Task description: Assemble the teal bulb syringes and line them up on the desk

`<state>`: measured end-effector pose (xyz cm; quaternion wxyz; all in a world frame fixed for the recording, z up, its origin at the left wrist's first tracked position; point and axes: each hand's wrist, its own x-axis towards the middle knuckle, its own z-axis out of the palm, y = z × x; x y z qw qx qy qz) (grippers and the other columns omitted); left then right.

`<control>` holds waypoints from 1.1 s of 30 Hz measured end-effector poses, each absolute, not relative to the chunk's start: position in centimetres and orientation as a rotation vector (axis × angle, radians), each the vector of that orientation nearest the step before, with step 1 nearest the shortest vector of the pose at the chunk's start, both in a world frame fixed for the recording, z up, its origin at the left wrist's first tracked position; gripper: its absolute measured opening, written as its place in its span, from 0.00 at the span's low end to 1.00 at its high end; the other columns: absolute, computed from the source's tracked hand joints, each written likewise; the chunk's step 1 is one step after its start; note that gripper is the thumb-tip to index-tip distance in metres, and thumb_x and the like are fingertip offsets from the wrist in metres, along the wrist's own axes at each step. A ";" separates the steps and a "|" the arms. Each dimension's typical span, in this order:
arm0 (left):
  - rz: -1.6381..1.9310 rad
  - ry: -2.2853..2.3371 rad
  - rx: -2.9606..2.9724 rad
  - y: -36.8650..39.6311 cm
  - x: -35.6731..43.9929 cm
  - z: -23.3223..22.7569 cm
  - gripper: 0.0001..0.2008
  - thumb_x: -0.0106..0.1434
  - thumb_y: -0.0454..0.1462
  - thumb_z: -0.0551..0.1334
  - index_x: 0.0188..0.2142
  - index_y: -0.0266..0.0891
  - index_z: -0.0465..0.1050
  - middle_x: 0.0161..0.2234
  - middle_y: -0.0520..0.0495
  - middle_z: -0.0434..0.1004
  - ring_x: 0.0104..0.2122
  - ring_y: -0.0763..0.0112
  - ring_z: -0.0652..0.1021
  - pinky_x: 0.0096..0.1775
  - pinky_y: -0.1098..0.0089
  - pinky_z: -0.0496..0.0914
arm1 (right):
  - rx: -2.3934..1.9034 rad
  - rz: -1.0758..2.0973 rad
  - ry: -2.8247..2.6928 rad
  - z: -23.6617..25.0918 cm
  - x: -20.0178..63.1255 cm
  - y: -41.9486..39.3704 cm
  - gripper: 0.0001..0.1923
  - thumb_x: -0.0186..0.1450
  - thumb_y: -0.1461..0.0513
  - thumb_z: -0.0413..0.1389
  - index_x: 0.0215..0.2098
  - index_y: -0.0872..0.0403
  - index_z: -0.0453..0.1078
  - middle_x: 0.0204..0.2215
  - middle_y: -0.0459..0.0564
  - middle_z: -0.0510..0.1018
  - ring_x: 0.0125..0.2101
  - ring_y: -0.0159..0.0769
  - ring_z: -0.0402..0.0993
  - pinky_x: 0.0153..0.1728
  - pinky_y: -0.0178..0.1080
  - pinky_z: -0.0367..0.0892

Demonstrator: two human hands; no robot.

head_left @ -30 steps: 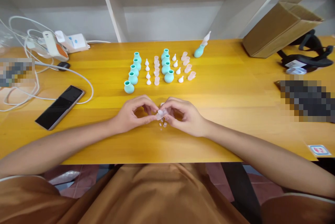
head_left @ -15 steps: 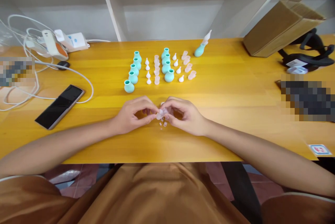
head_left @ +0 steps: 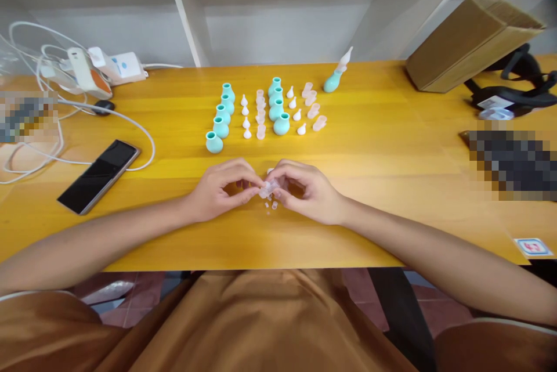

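Note:
My left hand (head_left: pixel 221 187) and my right hand (head_left: pixel 307 191) meet over the yellow wooden table (head_left: pixel 374 186), fingertips pinched together on a small clear plastic piece (head_left: pixel 266 188). Tiny clear bits (head_left: pixel 271 205) lie on the table just below it. Behind the hands stand rows of teal rubber bulbs (head_left: pixel 221 126), white tips (head_left: pixel 246 122), pale pink caps (head_left: pixel 260 116), more teal bulbs (head_left: pixel 277 111) and more pink caps (head_left: pixel 314 111). One put-together piece, a teal bulb with a white tip (head_left: pixel 336 75), stands at the back.
A black phone (head_left: pixel 99 176) lies at the left beside white cables (head_left: pixel 130 128) and chargers (head_left: pixel 100 70). A cardboard box (head_left: pixel 470 41) and black straps (head_left: pixel 517 93) sit at the back right. A small sticker (head_left: pixel 531 246) marks the front right edge. White shelving runs behind.

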<state>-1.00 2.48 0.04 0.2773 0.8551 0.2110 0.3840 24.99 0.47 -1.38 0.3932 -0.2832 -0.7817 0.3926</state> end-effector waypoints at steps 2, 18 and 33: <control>1.032 0.568 2.266 2.4 -1.0 -0.1 0.08 0.73 0.35 0.69 0.51 0.43 0.82 0.39 0.48 0.85 0.36 0.71 0.83 0.39 0.72 0.77 | -0.716 0.977 -1.979 -1.3 25.1 0.5 0.06 0.75 0.62 0.61 0.50 0.51 0.77 0.39 0.50 0.79 0.33 0.33 0.76 0.33 0.36 0.73; 0.930 0.775 2.112 2.2 -0.9 -0.7 0.09 0.69 0.38 0.72 0.46 0.40 0.76 0.38 0.50 0.81 0.34 0.74 0.81 0.39 0.72 0.77 | -0.678 0.910 -2.049 -0.7 25.1 0.5 0.09 0.76 0.62 0.62 0.55 0.51 0.78 0.40 0.49 0.81 0.32 0.30 0.79 0.35 0.35 0.76; 0.754 0.772 2.219 2.5 -1.2 -0.2 0.08 0.69 0.32 0.62 0.47 0.40 0.74 0.42 0.47 0.79 0.36 0.71 0.79 0.42 0.69 0.76 | -0.741 0.788 -2.021 -0.8 25.7 0.8 0.08 0.76 0.66 0.59 0.49 0.50 0.78 0.42 0.51 0.82 0.36 0.35 0.82 0.37 0.38 0.77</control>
